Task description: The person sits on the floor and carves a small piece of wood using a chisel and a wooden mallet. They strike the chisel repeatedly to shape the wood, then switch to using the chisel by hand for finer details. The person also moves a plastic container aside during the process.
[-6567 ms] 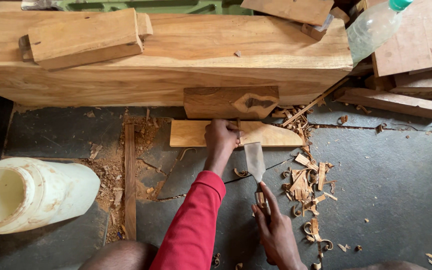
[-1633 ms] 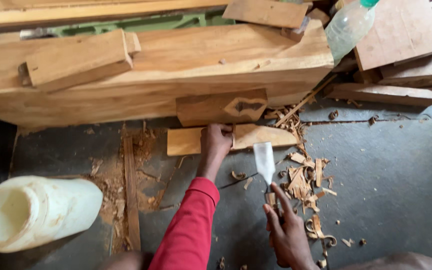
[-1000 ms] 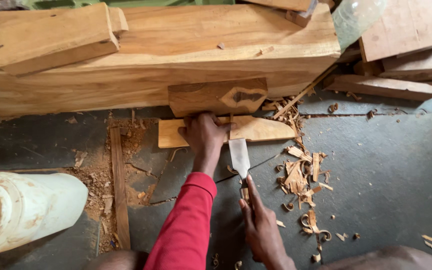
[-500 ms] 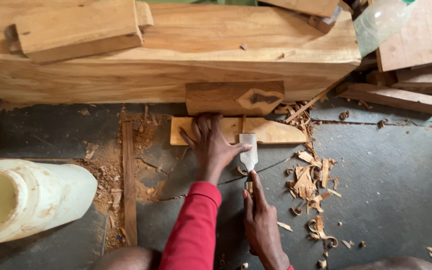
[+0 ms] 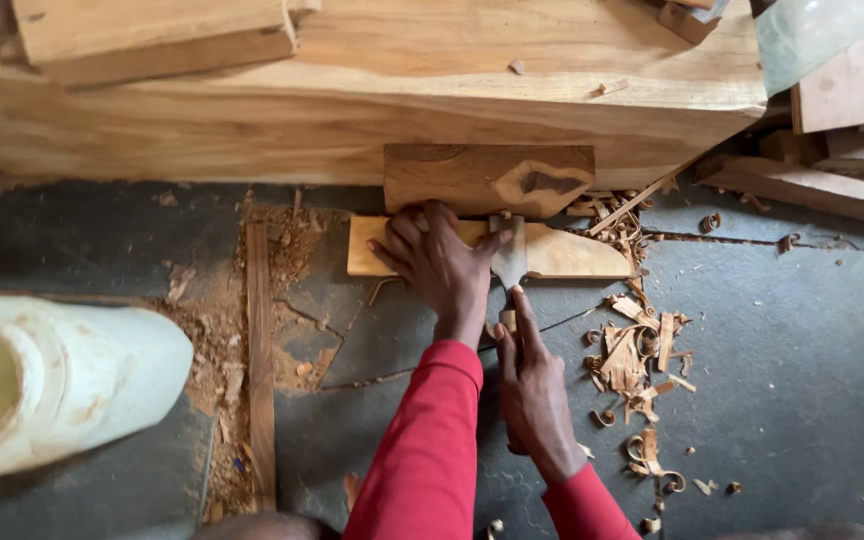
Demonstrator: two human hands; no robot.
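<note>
1. Big timber slab [image 5: 352,110] fills the top of your view, light wood. A smaller plank [image 5: 152,35] lies on top of it at upper left.
2. White plastic jug [image 5: 52,385] lies on its side at lower left, mouth facing left, on the dark floor [image 5: 802,380].
3. Dark-grained wood block [image 5: 487,178] stands against the slab's front face, just above your workpiece.
4. Thin wood strip [image 5: 260,360] lies on the floor, running away from you, left of your hands, with sawdust around it.
5. Workpiece: flat pale board [image 5: 572,255], tapered to the right, lying on the floor just below the dark block. It is under your left hand and the chisel tip.
6. Your left hand [image 5: 437,265], red sleeve, is spread flat on the board's left half, fingers splayed and pressing down, not wrapped round it.
7. Your right hand [image 5: 532,385] is closed round the chisel handle, index finger stretched along it toward the blade.
8. Chisel [image 5: 508,262]: wide metal blade points away from you, its tip on the board beside your left thumb.
9. Curled wood shavings [image 5: 637,350] are scattered on the floor right of your right hand.
</note>
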